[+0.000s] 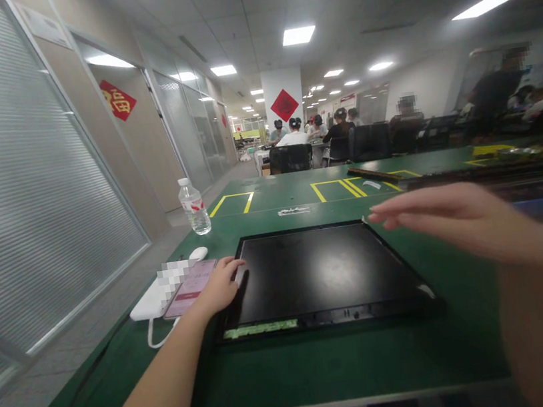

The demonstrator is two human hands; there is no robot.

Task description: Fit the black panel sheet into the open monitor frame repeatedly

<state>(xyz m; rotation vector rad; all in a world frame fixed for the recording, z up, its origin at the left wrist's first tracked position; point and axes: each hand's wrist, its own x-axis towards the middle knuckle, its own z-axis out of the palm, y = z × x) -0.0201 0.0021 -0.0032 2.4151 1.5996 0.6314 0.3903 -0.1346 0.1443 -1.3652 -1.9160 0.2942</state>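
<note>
A black flat display panel (311, 272) lies face up on the green table, its glossy screen reflecting a light. Along its near edge runs a pale green strip (260, 330). My left hand (223, 283) rests on the panel's left edge, fingers stretched over the frame. Above the right side of the panel, my right hand (460, 221) is raised with its fingers stretched out, apart from the screen; I see nothing held in it. A tiny whitish bit (365, 219) shows by the panel's far right corner, just beyond those fingertips.
Left of the panel lie a phone (190, 292), a white device (156, 299) with a cable, and a white mouse (198, 254). A water bottle (194, 207) stands behind them. Dark long parts (524, 169) lie at the far right. Several people sit in the background.
</note>
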